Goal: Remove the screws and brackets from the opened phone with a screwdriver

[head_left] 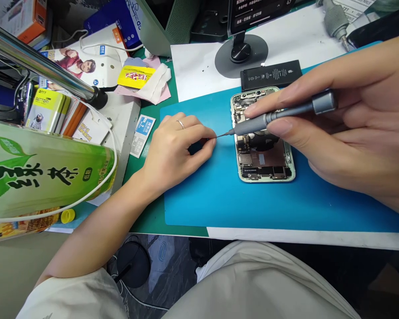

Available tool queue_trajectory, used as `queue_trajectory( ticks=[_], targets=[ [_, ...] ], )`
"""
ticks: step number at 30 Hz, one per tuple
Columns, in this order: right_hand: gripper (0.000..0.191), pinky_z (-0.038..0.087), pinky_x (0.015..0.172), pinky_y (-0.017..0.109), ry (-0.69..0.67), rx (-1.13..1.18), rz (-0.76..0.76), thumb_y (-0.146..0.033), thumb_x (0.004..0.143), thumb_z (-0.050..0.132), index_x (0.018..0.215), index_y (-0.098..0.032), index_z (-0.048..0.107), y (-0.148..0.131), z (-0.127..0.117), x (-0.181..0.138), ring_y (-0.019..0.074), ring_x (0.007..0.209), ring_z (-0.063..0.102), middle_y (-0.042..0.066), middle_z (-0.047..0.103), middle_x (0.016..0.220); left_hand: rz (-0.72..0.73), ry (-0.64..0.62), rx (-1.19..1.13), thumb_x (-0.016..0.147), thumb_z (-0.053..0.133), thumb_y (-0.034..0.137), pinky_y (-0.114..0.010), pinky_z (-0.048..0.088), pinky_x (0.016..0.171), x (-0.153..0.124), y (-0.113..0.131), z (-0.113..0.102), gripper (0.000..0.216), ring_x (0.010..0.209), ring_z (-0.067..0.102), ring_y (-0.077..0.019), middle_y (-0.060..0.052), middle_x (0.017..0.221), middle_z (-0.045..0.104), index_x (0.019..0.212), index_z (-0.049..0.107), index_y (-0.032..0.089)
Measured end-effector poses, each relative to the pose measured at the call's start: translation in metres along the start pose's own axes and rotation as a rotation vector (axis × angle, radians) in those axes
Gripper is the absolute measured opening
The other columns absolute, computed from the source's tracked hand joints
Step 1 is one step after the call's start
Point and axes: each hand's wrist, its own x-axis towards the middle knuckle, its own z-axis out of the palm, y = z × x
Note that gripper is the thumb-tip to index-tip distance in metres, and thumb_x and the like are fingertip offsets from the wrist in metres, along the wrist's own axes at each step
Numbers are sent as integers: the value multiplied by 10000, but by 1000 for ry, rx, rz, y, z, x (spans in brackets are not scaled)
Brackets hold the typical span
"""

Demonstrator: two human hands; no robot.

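Note:
My right hand grips a grey precision screwdriver, held nearly level, tip pointing left. My left hand, a ring on one finger, rests on the blue mat with thumb and forefinger pinched at the screwdriver's thin tip; whatever they pinch is too small to see. An opened phone with bare internals lies on the mat under the screwdriver. A black battery lies just beyond the phone.
A round grey stand holds a screen at the back. A large green tea bottle lies close at the left. Boxes, a yellow packet, tissue and a chrome bar crowd the left side. White paper lies behind the mat.

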Motion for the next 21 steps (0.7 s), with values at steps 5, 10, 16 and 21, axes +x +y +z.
queue_trajectory(
  ticks=[5,10,16,21],
  targets=[
    [81,644,779,255,0,-12,-29,-274,901,755,969,-250,717,-2,2,2,134,1005,754,-10,742,1114,-3,-16,10,991,664,216,-396,450,783,0,0,0,102,804,645,-209,-19,874,758,940,752,228],
    [89,635,747,248,-6,-25,-44,-270,908,747,989,-257,713,-1,2,2,133,1019,747,-9,742,1129,1,-9,12,988,663,208,-394,441,769,0,0,0,103,795,641,-206,-18,868,757,937,751,222],
    [69,641,773,218,-11,-23,-32,-242,926,721,992,-237,703,-2,2,2,119,1044,751,4,732,1130,45,-13,75,1010,636,233,-409,424,754,0,0,-1,127,800,633,-217,-24,883,762,948,747,233],
    [170,676,778,224,-6,22,-18,-262,920,743,1078,-241,685,0,1,-2,154,1065,769,21,732,1136,123,-28,122,1036,599,244,-416,400,716,1,1,-1,174,773,613,-217,-32,872,760,937,741,223]
  ],
)
